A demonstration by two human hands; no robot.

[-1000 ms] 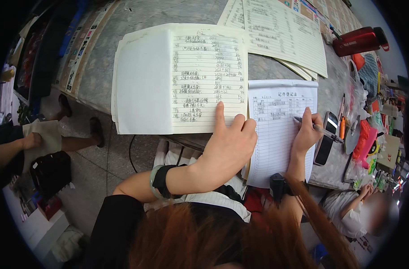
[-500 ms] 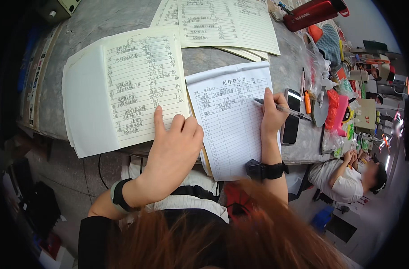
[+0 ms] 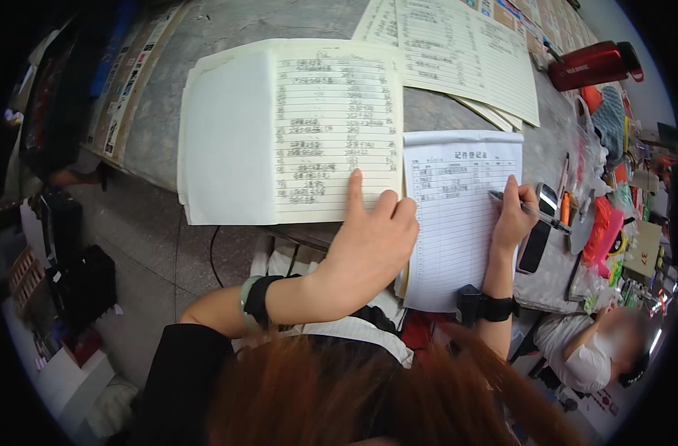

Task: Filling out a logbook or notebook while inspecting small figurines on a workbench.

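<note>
the left hand [image 3: 368, 241] lies flat, fingers loosely spread and gripping nothing, with its index finger [image 3: 355, 195] stretched out and its tip pressed on a lower line of the open ledger [image 3: 294, 130]. the ledger spreads away from that fingertip, up and to the left, its handwritten ruled page under the finger and a blank cream page beyond it, its near edge hanging over the rim of the grey stone counter [image 3: 227, 26]. a dark band and a pale green bangle [image 3: 246, 301] circle the left wrist.

the right hand [image 3: 513, 219] is closed around a pen [image 3: 528, 209], pinched between thumb and fingers, with the tip touching the white form [image 3: 458, 215] just left of the knuckles. the form runs from above the pen tip down past the wrist, where its lower edge overhangs the counter; its left edge touches the ledger and slips under the left hand's fingers. a black band [image 3: 484, 306] sits on the right wrist.

just to the right of the pen hand lies a dark phone [image 3: 538, 239], with an orange marker [image 3: 565, 208] and pink clutter beyond it. further away from both hands, loose ruled sheets [image 3: 458, 52] lie at the top, and a red case [image 3: 591, 65] to their right. below the right forearm, another person in a white top [image 3: 576, 353] is seated.
</note>
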